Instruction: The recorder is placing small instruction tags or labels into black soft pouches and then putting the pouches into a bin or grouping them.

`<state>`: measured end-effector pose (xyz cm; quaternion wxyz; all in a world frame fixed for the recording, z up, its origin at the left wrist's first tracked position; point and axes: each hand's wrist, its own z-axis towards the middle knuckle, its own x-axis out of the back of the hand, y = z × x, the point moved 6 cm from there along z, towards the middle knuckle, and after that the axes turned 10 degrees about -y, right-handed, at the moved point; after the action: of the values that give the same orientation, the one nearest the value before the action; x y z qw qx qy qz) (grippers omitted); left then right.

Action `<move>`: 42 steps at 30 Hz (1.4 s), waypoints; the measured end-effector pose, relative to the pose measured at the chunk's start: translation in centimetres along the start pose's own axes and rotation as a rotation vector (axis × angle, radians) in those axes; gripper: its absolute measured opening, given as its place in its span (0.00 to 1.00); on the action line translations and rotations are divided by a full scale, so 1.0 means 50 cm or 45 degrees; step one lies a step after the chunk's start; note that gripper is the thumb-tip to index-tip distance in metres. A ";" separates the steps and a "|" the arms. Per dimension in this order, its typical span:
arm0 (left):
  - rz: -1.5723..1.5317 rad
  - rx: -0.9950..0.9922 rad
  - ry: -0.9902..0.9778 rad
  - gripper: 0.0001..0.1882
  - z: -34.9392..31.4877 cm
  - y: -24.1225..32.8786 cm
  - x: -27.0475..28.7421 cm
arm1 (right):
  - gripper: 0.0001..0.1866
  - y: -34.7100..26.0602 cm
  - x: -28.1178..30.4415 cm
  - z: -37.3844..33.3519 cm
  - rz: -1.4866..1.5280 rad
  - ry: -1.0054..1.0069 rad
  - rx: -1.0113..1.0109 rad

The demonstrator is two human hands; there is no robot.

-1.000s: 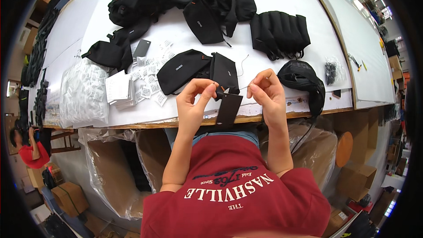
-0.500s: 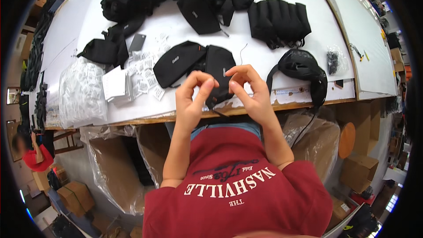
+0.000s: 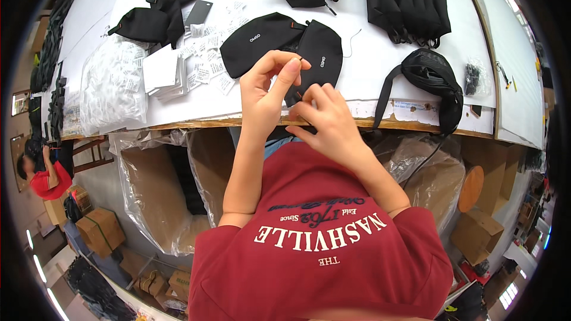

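My left hand [image 3: 266, 88] is raised over the table's front edge, thumb and forefinger pinched on a thin string end. Close beside it, my right hand [image 3: 329, 120] grips a black hang tag [image 3: 297, 91], which is mostly hidden between the two hands. Just beyond my fingers, two black pouches [image 3: 262, 38] [image 3: 321, 53] lie overlapping on the white table [image 3: 380, 77].
Small white packets [image 3: 205, 71], a stack of white cards [image 3: 162, 71] and clear bags [image 3: 110, 86] lie at the left. A black waist bag [image 3: 434, 80] hangs its strap over the edge. Plastic-lined cardboard boxes [image 3: 154, 184] stand under the table. Another person [image 3: 38, 172] is far left.
My hands, spread apart with the tag hanging between them, have come together. The left hand rose and pinched the string; the view shifted closer to the table edge.
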<state>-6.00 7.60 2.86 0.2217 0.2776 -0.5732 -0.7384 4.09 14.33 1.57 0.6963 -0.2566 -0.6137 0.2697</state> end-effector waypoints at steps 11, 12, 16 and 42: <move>-0.027 -0.034 0.014 0.05 -0.001 -0.001 0.009 | 0.07 0.028 0.011 0.016 -0.297 0.263 0.260; -0.028 -0.022 0.020 0.05 0.000 -0.009 0.011 | 0.07 0.034 0.019 0.016 -0.213 0.305 0.235; -0.026 0.024 0.032 0.05 -0.008 -0.018 0.017 | 0.06 0.053 0.050 0.005 0.212 0.384 -0.132; 0.580 0.086 -0.318 0.05 0.000 -0.038 -0.028 | 0.09 0.132 -0.002 0.007 1.588 0.335 -0.327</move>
<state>-4.97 8.95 1.22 0.3004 0.0551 -0.6682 -0.6783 3.33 19.04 -3.00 0.4421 -0.6769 -0.2866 0.5141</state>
